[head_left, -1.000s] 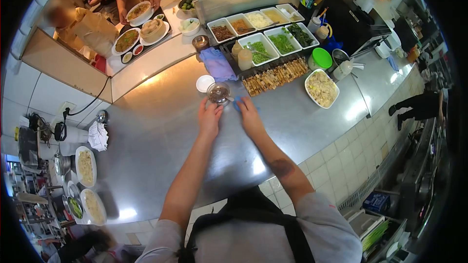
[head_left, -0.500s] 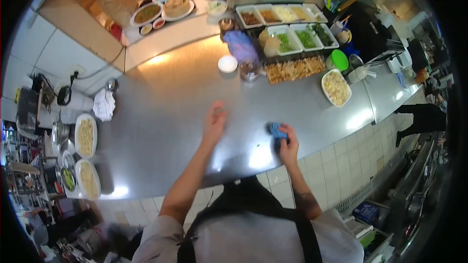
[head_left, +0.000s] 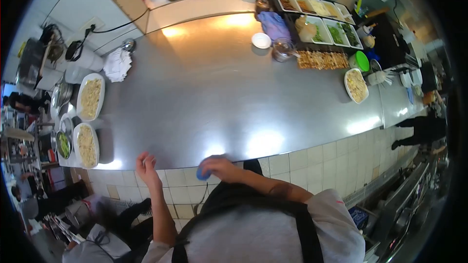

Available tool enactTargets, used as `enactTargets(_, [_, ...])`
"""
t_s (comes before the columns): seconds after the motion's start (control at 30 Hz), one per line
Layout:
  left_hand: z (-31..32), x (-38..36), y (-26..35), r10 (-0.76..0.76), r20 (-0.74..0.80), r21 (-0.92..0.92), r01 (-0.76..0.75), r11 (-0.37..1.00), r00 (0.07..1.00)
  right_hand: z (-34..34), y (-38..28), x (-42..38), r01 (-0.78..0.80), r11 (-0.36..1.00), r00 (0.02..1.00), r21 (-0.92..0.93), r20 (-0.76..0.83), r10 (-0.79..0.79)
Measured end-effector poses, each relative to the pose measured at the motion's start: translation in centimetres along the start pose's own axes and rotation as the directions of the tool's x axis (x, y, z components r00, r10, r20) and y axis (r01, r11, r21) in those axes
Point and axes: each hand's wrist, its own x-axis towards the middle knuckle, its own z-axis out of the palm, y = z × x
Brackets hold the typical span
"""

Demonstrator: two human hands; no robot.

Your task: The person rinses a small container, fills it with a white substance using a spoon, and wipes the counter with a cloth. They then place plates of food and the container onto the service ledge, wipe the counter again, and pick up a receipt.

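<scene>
My right hand (head_left: 222,167) is closed around a blue cloth (head_left: 203,174) at the front edge of the steel counter (head_left: 209,97). Part of the cloth is hidden under my fingers. To the left, my left hand (head_left: 147,168) is raised by the same edge with loosely bent fingers apart and nothing in it. Nearest to that hand is an oval white dish of pale chopped food (head_left: 87,145), with a second such dish (head_left: 91,97) behind it.
A white bowl (head_left: 261,41), a glass jar (head_left: 283,49) and a row of skewers (head_left: 322,60) stand at the back right. White trays of toppings (head_left: 336,35) lie behind them. Folded white cloths (head_left: 118,64) rest at the left. Another person (head_left: 102,243) is at lower left.
My right hand has moved left and toward my body with the blue cloth. My left hand has drawn back and left to the front edge. The view has shifted too.
</scene>
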Motion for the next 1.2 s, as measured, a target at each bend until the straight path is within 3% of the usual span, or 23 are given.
enactTargets(0.03, [-0.6,0.1,0.4,0.023,-0.009,-0.007,-0.023,1.0,1.0,-0.3,0.1,1.2,-0.026,0.999,0.998,0.04,-0.05,0.028])
enactTargets(0.07, [-1.3,-0.1,0.9,0.044,-0.02,-0.014,-0.044,0.999,0.999,-1.9,0.3,1.9,-0.112,0.994,0.957,0.019,-0.268,0.113])
enactTargets(0.1, [-2.1,-0.2,1.2,0.062,-0.03,-0.018,-0.063,0.998,0.998,-4.2,-0.4,2.4,-0.25,0.92,0.821,0.301,-0.438,0.366])
enactTargets(0.17, [-4.0,-0.4,0.8,0.023,-0.093,-0.039,-0.026,0.999,0.995,-9.6,0.7,2.7,-0.291,0.95,0.661,-0.114,-0.742,0.113])
enactTargets(0.2, [-4.9,-0.5,0.4,0.003,-0.117,-0.053,-0.009,0.999,0.993,-11.2,-0.8,3.0,-0.424,0.862,0.584,-0.276,-0.811,0.028])
enactTargets(0.3, [-6.3,-1.1,-0.6,0.001,-0.162,-0.017,-0.004,1.0,0.987,-7.7,4.9,4.7,-0.43,0.716,0.63,-0.55,-0.751,-0.198])
enactTargets(0.33, [-6.4,-1.3,-1.0,-0.01,-0.167,-0.04,0.003,0.999,0.986,-5.3,4.7,5.5,-0.324,0.806,0.733,-0.496,-0.67,-0.118])
enactTargets(0.37, [-6.2,-1.5,-1.5,-0.019,-0.172,-0.063,0.008,0.998,0.985,-2.2,3.9,6.8,-0.351,0.842,0.777,-0.41,-0.629,0.018])
enactTargets(0.4, [-5.7,-1.7,-1.7,-0.025,-0.175,-0.088,0.01,0.996,0.984,0.4,4.7,7.7,-0.303,0.783,0.851,-0.543,-0.524,-0.034])
enactTargets(0.43, [-5.0,-1.9,-1.6,-0.035,-0.138,-0.097,0.022,0.995,0.99,2.7,3.9,8.9,-0.232,0.838,0.892,-0.494,-0.451,-0.019])
enactTargets(0.47, [-4.5,-1.9,-1.6,-0.035,-0.104,-0.087,0.026,0.996,0.994,5.9,6.2,9.9,-0.223,0.923,0.896,-0.313,-0.44,0.067])
enactTargets(0.5, [-3.9,-1.8,-1.7,-0.035,-0.069,-0.078,0.03,0.997,0.997,7.7,4.0,10.9,-0.247,0.969,0.903,-0.001,-0.363,0.23])
enactTargets(0.57, [-2.8,-1.3,-1.6,-0.012,-0.001,-0.058,0.012,0.998,1.0,10.4,4.0,11.4,0.102,0.913,0.992,-0.395,-0.027,-0.122])
enactTargets(0.7, [-2.1,0.0,-1.1,0.065,0.065,-0.013,-0.065,0.998,0.996,9.6,2.3,12.9,0.232,0.876,0.964,-0.422,0.217,-0.151])
enactTargets(0.8, [-3.5,0.6,-1.8,0.093,0.065,0.059,-0.097,0.994,0.994,3.2,4.9,14.8,0.095,0.786,0.991,-0.611,-0.015,-0.131])
enactTargets(0.83, [-4.0,0.8,-1.9,0.089,0.045,0.053,-0.091,0.994,0.995,0.3,7.7,15.8,-0.075,0.947,0.96,-0.311,-0.278,-0.016])
enactTargets(0.87, [-4.5,0.8,-2.0,0.083,0.021,0.05,-0.084,0.995,0.996,-4.3,8.6,15.9,-0.091,0.678,0.941,-0.73,-0.286,-0.182])
enactTargets(0.93, [-5.4,0.4,-1.7,0.011,-0.018,0.042,-0.01,0.999,1.0,-12.9,12.8,17.0,-0.383,0.766,0.801,-0.516,-0.598,-0.002])
enactTargets(1.0, [-5.9,0.2,-1.5,-0.019,-0.071,0.034,0.022,0.999,0.997,-19.4,11.6,18.3,-0.28,0.91,0.554,-0.306,-0.826,-0.107])
enactTargets(1.07, [-6.6,-0.7,-1.8,-0.027,-0.117,0.041,0.032,0.999,0.993,-21.8,10.5,19.6,-0.199,0.956,0.428,-0.217,-0.897,-0.115])
enactTargets(1.1, [-7.0,-1.2,-1.9,-0.057,-0.148,0.037,0.063,0.997,0.987,-22.1,10.5,20.7,-0.187,0.968,0.433,-0.167,-0.899,-0.071])
enactTargets(1.17, [-7.0,-1.8,-1.7,-0.103,-0.203,0.024,0.111,0.994,0.974,-23.5,10.2,22.7,-0.293,0.874,0.476,-0.386,-0.852,-0.217])
enactTargets(1.2, [-6.7,-2.4,-1.4,-0.112,-0.241,0.031,0.123,0.992,0.964,-24.2,9.7,23.3,-0.394,0.684,0.543,-0.614,-0.756,-0.365])
